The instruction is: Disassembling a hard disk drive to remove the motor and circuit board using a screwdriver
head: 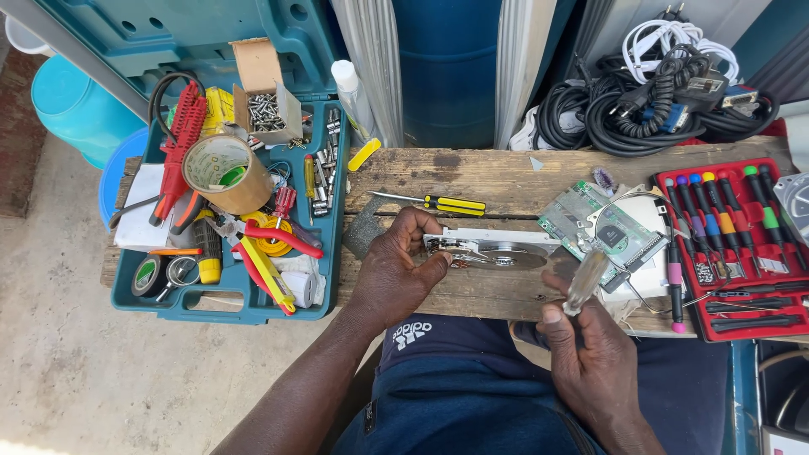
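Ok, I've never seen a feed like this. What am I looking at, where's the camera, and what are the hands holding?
One picture, from a camera worn on a person's head, looking down at their bare hands over a wooden bench. The left hand steadies an opened hard drive, its shiny disc showing. The right hand grips a clear-handled screwdriver. Nearby lie a green circuit board, a yellow screwdriver, a red tray of small screwdrivers and a teal toolbox.

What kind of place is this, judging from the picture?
Probably an informal electronics repair spot, perhaps outdoors. An opened hard drive lies on a rough wooden bench, beside a teal toolbox of hand tools and a red screwdriver set.
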